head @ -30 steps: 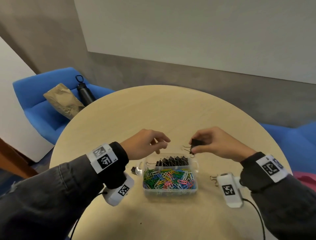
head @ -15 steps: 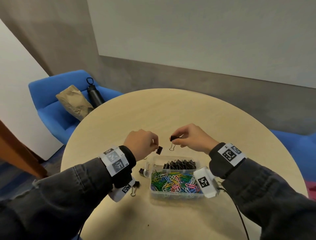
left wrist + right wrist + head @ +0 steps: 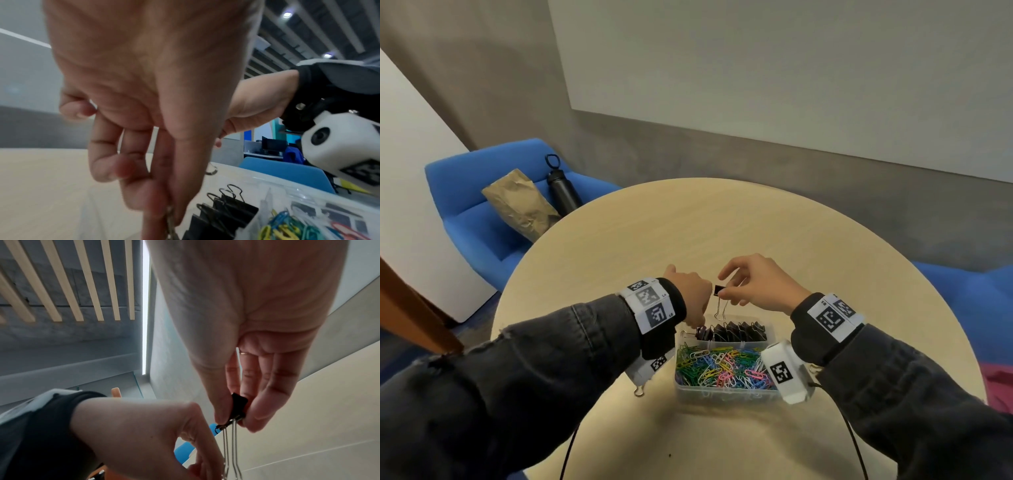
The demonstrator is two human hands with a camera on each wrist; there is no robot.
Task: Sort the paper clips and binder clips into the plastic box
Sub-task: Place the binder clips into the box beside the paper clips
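While both hands hover over the box, the scene reads:
Right hand [image 3: 760, 286]: fingers pinch a black binder clip [image 3: 719, 290] by its body, wire handles hanging down, above the far edge of the box; the right wrist view shows thumb and fingers [image 3: 265, 404] clamped on the clip [image 3: 238, 407].
Left hand [image 3: 688, 294]: fingers curled downward, thumb and forefinger pinching the wire handle of a second binder clip [image 3: 701, 331] at the left end of the far compartment; the left wrist view shows the metal handle [image 3: 169, 217] between the fingertips, the clip body mostly out of frame.
Plastic box [image 3: 726, 394]: clear, on the tabletop [image 3: 688, 233], two compartments.
Far compartment: a row of black binder clips [image 3: 736, 331] standing side by side.
Near compartment: a pile of coloured paper clips [image 3: 719, 368], mixed colours.
Loose clip: one binder clip handle [image 3: 639, 390] pokes out on the tabletop under the left wrist camera, left of the box.
Background: blue armchair [image 3: 465, 219] holding a brown paper bag [image 3: 520, 202] and a black bottle [image 3: 561, 185], beyond the tabletop's left edge.
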